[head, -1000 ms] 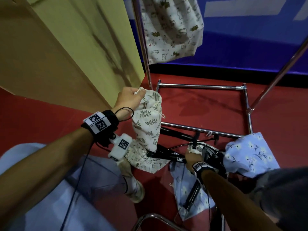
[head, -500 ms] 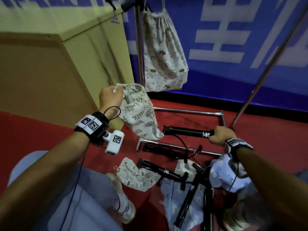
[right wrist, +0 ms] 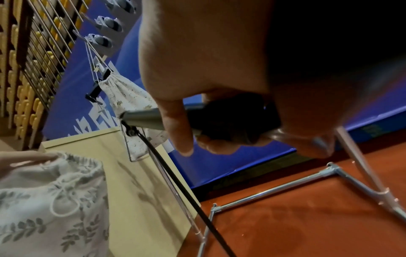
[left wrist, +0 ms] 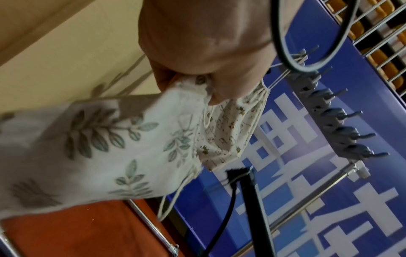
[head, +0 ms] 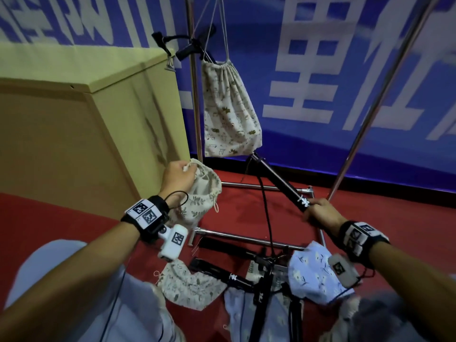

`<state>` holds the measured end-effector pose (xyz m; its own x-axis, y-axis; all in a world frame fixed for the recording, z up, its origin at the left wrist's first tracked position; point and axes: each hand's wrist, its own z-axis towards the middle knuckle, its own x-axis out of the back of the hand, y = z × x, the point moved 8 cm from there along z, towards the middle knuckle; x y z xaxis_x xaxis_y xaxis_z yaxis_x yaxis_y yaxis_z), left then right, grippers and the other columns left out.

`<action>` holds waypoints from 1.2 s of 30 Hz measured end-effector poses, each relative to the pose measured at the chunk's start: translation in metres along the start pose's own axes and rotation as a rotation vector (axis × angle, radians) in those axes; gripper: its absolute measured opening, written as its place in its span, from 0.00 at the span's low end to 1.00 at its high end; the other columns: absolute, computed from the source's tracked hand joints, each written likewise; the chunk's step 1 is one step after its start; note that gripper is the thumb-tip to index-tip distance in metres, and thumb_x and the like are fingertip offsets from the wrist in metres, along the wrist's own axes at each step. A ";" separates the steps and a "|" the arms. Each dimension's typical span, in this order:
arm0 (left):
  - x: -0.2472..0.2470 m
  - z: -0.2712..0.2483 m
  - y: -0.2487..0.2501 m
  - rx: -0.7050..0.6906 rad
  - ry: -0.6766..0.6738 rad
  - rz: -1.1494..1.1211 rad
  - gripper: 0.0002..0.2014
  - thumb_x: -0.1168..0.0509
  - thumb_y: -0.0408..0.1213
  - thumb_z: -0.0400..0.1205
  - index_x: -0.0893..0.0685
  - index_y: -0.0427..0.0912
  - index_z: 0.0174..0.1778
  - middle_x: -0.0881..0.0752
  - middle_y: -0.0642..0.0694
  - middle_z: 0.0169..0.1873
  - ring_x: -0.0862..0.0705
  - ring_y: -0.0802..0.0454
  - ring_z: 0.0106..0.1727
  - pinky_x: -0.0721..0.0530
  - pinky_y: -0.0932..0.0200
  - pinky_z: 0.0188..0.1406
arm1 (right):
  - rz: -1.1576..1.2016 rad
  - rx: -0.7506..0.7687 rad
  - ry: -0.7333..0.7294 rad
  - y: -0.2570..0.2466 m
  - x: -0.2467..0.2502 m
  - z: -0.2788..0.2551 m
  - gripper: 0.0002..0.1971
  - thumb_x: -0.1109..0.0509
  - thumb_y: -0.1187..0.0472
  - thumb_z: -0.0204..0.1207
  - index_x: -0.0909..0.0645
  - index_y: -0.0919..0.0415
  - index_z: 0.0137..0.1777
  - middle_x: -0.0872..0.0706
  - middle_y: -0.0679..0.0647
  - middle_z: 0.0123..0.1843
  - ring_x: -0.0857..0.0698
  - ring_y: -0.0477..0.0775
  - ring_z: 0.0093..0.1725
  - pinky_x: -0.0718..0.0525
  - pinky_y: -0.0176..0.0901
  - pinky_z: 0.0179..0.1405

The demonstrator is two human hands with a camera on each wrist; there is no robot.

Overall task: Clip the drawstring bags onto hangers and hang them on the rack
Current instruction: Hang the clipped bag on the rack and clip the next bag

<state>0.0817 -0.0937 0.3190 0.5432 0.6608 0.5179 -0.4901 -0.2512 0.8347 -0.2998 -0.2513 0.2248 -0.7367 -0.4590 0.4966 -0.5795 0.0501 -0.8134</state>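
My left hand (head: 179,175) (left wrist: 197,57) grips the gathered mouth of a cream drawstring bag with a green leaf print (head: 201,201) (left wrist: 105,147) (right wrist: 50,208), held up in front of the yellow box. My right hand (head: 320,213) (right wrist: 219,104) grips one end of a black clip hanger (head: 278,181) (right wrist: 142,118), tilted up toward the hanging bag. A cream animal-print bag (head: 228,112) (left wrist: 228,132) (right wrist: 127,97) hangs from a hanger on the rack. On the floor lie another leaf-print bag (head: 190,287), blue floral bags (head: 313,270) and more black hangers (head: 222,272).
The rack's metal uprights (head: 195,99) (head: 370,114) and floor rails (head: 246,236) stand ahead on the red carpet. A tall yellow box (head: 81,134) is close on the left. A blue banner with white characters (head: 320,70) backs the rack. My knees fill the bottom of the head view.
My right hand has lifted a black hanger off the floor pile and tilted it upward. My left hand still holds the leaf-print bag. The head view has swung upward toward the rack.
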 end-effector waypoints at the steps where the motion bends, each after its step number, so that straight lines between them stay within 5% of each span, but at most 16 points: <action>1: -0.005 0.001 0.001 0.000 -0.010 -0.010 0.18 0.36 0.41 0.85 0.19 0.34 0.31 0.27 0.47 0.25 0.33 0.58 0.22 0.37 0.59 0.22 | 0.060 0.012 -0.011 -0.003 -0.006 0.000 0.06 0.29 0.68 0.52 0.19 0.58 0.29 0.25 0.58 0.23 0.29 0.53 0.24 0.39 0.41 0.25; 5: -0.028 0.003 0.009 -0.027 -0.083 -0.028 0.17 0.36 0.45 0.85 0.15 0.35 0.37 0.21 0.51 0.26 0.27 0.55 0.27 0.32 0.60 0.29 | 0.313 0.069 -0.163 -0.022 -0.037 -0.006 0.11 0.32 0.72 0.52 0.20 0.59 0.34 0.24 0.59 0.31 0.29 0.53 0.28 0.40 0.43 0.27; 7: -0.040 0.001 0.013 -0.051 -0.129 -0.050 0.16 0.36 0.45 0.85 0.13 0.37 0.39 0.17 0.48 0.27 0.24 0.55 0.30 0.29 0.59 0.32 | 0.512 0.104 -0.285 -0.039 -0.053 -0.008 0.23 0.32 0.73 0.51 0.13 0.67 0.50 0.13 0.62 0.47 0.14 0.59 0.45 0.26 0.45 0.36; 8: -0.047 0.000 0.016 -0.066 -0.153 -0.050 0.16 0.36 0.45 0.86 0.12 0.38 0.40 0.14 0.43 0.31 0.22 0.55 0.32 0.28 0.58 0.33 | 0.617 0.114 -0.336 -0.049 -0.058 -0.009 0.29 0.33 0.74 0.52 0.14 0.69 0.58 0.12 0.62 0.59 0.12 0.60 0.59 0.19 0.49 0.48; 10: -0.059 -0.006 0.019 -0.086 -0.208 -0.013 0.15 0.36 0.45 0.86 0.12 0.41 0.40 0.14 0.43 0.32 0.23 0.57 0.32 0.29 0.59 0.32 | 0.807 0.150 -0.412 -0.075 -0.064 -0.013 0.23 0.35 0.76 0.55 0.17 0.69 0.53 0.17 0.58 0.74 0.19 0.56 0.75 0.23 0.61 0.72; 13: -0.071 -0.013 0.022 -0.113 -0.260 0.000 0.17 0.36 0.46 0.87 0.16 0.38 0.38 0.25 0.52 0.25 0.30 0.61 0.24 0.34 0.58 0.28 | 0.879 0.244 -0.472 -0.109 -0.059 -0.022 0.15 0.35 0.76 0.55 0.18 0.63 0.41 0.20 0.55 0.78 0.25 0.52 0.80 0.33 0.63 0.83; 17: -0.083 -0.026 0.022 -0.047 -0.343 -0.086 0.17 0.36 0.44 0.88 0.16 0.31 0.44 0.36 0.52 0.21 0.40 0.60 0.17 0.43 0.65 0.16 | 0.874 0.309 -0.438 -0.125 -0.052 -0.025 0.18 0.35 0.75 0.54 0.20 0.65 0.47 0.15 0.60 0.72 0.23 0.50 0.79 0.34 0.53 0.82; 19: -0.090 -0.033 0.019 -0.007 -0.416 -0.087 0.18 0.36 0.44 0.88 0.15 0.30 0.47 0.37 0.52 0.21 0.40 0.59 0.16 0.43 0.65 0.15 | 0.866 0.342 -0.455 -0.129 -0.052 -0.027 0.15 0.35 0.76 0.57 0.22 0.65 0.45 0.16 0.68 0.69 0.27 0.55 0.81 0.34 0.57 0.80; 21: -0.096 -0.039 0.013 0.027 -0.476 -0.050 0.19 0.35 0.45 0.88 0.15 0.28 0.47 0.37 0.53 0.19 0.41 0.59 0.16 0.43 0.65 0.15 | 0.835 0.391 -0.477 -0.134 -0.053 -0.028 0.13 0.35 0.76 0.60 0.27 0.64 0.45 0.15 0.62 0.69 0.25 0.55 0.80 0.28 0.59 0.76; 23: -0.099 -0.042 0.006 0.060 -0.505 -0.020 0.21 0.35 0.46 0.87 0.16 0.26 0.47 0.36 0.53 0.19 0.40 0.59 0.16 0.43 0.66 0.15 | 0.781 0.407 -0.433 -0.133 -0.052 -0.027 0.11 0.33 0.74 0.63 0.28 0.63 0.43 0.14 0.63 0.63 0.14 0.57 0.62 0.17 0.57 0.57; 25: -0.099 -0.044 0.000 0.069 -0.503 -0.022 0.20 0.36 0.46 0.87 0.14 0.28 0.46 0.37 0.51 0.21 0.41 0.59 0.17 0.42 0.66 0.16 | 0.678 0.407 -0.340 -0.130 -0.048 -0.025 0.10 0.28 0.72 0.67 0.25 0.62 0.44 0.19 0.65 0.47 0.18 0.59 0.41 0.19 0.49 0.40; 28: -0.089 -0.040 -0.011 0.094 -0.400 -0.064 0.17 0.36 0.45 0.88 0.14 0.33 0.45 0.38 0.53 0.20 0.42 0.59 0.17 0.43 0.66 0.16 | 0.485 0.400 -0.260 -0.122 -0.046 -0.023 0.12 0.28 0.77 0.70 0.26 0.64 0.46 0.26 0.58 0.36 0.26 0.55 0.34 0.25 0.42 0.31; 32: -0.071 -0.028 -0.019 0.151 -0.203 -0.160 0.14 0.36 0.41 0.88 0.12 0.38 0.40 0.26 0.56 0.18 0.35 0.62 0.16 0.39 0.70 0.14 | 0.161 0.385 -0.215 -0.106 -0.050 -0.017 0.20 0.26 0.79 0.65 0.15 0.52 0.48 0.19 0.49 0.39 0.22 0.51 0.39 0.24 0.48 0.40; 34: -0.056 -0.021 -0.020 0.124 -0.093 -0.200 0.12 0.35 0.37 0.87 0.13 0.42 0.39 0.16 0.50 0.29 0.24 0.58 0.28 0.32 0.75 0.19 | -0.124 0.406 -0.146 -0.097 -0.049 -0.012 0.21 0.26 0.74 0.63 0.16 0.53 0.52 0.17 0.50 0.47 0.17 0.56 0.49 0.21 0.54 0.51; 36: -0.050 -0.015 -0.019 0.045 -0.090 -0.294 0.10 0.32 0.30 0.84 0.12 0.44 0.37 0.13 0.49 0.35 0.18 0.52 0.40 0.24 0.76 0.34 | -0.504 0.467 -0.056 -0.096 -0.047 -0.013 0.17 0.31 0.66 0.65 0.17 0.49 0.53 0.19 0.46 0.46 0.16 0.58 0.53 0.22 0.54 0.51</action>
<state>0.0538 -0.1113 0.2751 0.7160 0.6454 0.2661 -0.2738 -0.0911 0.9575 -0.2140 -0.2231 0.2835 -0.3904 -0.3723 0.8420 -0.6265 -0.5627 -0.5393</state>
